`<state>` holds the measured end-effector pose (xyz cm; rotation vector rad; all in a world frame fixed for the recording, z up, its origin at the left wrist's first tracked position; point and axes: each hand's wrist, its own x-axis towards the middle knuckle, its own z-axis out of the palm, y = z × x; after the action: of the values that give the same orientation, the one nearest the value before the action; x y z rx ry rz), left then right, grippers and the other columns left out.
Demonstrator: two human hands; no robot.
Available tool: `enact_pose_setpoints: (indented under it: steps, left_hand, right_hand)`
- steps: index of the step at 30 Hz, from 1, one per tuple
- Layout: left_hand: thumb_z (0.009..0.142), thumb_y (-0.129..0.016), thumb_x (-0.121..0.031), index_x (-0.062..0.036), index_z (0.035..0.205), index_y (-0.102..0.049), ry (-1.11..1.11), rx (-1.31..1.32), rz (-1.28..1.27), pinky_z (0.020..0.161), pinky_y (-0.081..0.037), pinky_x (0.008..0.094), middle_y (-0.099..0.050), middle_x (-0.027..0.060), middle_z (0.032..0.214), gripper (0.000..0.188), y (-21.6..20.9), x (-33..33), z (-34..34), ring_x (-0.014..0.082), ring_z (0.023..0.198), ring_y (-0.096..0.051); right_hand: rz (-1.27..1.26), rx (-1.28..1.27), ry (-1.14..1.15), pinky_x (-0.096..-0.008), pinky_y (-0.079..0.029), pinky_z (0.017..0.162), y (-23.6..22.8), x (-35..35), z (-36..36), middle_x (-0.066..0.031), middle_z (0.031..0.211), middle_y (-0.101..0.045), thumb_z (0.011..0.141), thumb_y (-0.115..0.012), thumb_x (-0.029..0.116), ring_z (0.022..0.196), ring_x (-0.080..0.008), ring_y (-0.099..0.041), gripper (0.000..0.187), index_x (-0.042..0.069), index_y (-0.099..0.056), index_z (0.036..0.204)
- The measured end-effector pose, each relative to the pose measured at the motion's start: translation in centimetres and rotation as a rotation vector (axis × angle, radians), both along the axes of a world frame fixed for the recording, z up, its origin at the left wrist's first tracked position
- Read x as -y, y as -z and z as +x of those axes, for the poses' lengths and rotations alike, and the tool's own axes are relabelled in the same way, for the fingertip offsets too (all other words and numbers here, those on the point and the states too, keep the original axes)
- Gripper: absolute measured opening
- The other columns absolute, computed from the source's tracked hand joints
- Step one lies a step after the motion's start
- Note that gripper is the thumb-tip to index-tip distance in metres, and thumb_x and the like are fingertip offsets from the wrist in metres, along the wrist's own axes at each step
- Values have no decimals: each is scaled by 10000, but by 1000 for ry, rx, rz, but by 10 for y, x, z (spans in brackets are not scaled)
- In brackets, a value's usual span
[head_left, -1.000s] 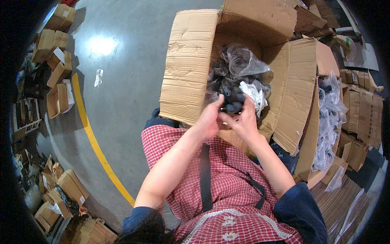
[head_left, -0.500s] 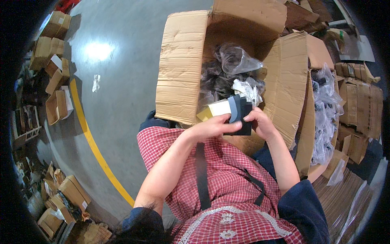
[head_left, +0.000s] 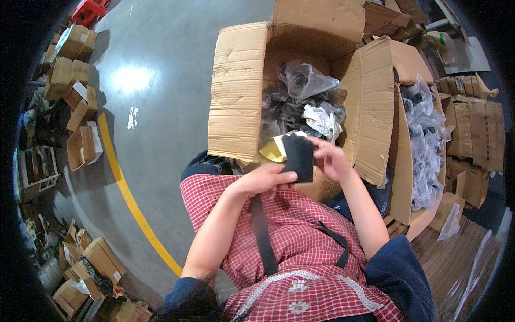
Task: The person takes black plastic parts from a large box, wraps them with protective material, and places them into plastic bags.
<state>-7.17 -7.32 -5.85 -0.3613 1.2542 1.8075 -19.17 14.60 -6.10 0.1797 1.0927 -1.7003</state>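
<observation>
A flat black piece (head_left: 298, 159), like folded cloth or a thin pad, is held over the near side of an open cardboard box. My left hand (head_left: 265, 179) is closed on its lower left edge, with the thumb on top and the fingers underneath. At its upper right corner, the fingers of my right hand (head_left: 331, 161) are bent against the edge and appear to pinch it. Sticking out to its left is a yellow and white piece (head_left: 275, 151), partly covered by the black one. I cannot tell whether the two are joined.
The open cardboard box (head_left: 236, 88) in front holds crumpled clear bags (head_left: 306, 80) and a white crumpled wrapper (head_left: 323, 121). To its right stands another carton filled with clear bags (head_left: 422, 145). Stacked boxes (head_left: 472, 131) are farther right. A yellow floor line (head_left: 134, 206) runs along the left.
The black piece now covers the grey-blue and white layers that showed beside it. Both hands have shifted slightly left, and my right thumb has come off the black face.
</observation>
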Motion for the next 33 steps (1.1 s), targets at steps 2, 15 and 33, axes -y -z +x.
enact_pose_setpoints:
  steps: [2, 15, 33]
  left_hand:
    - [1021, -599, -355, -22, 1051, -674, -259, -14, -67, 512, -435, 235, -619, 3, 823, 342, 8, -2, 13, 92, 650, -550]
    - [1044, -560, -404, -41, 1026, -658, -1057, -234, -145, 692, -499, 259, -657, 7, 876, 376, 8, -3, 26, 106, 762, -616]
    - [1033, -561, -143, 39, 1064, -668, -814, -647, -312, 718, -466, 251, -667, 16, 919, 214, -136, -79, 105, 83, 791, -562]
  right_hand:
    - [76, -350, 65, -340, -443, 1045, 30, -2, -26, -122, 1274, -644, 828, -607, 125, 1167, -212, -597, 545, -39, -557, 1346]
    - [314, -562, 56, -300, -509, 900, 46, 11, 25, -67, 1098, -696, 868, -718, 43, 993, -142, -645, 316, -23, -634, 1165]
    - [277, -1050, -64, -397, -361, 1154, -119, -108, 82, -154, 1460, -502, 912, -726, 300, 1381, -263, -462, 712, 34, -399, 1486]
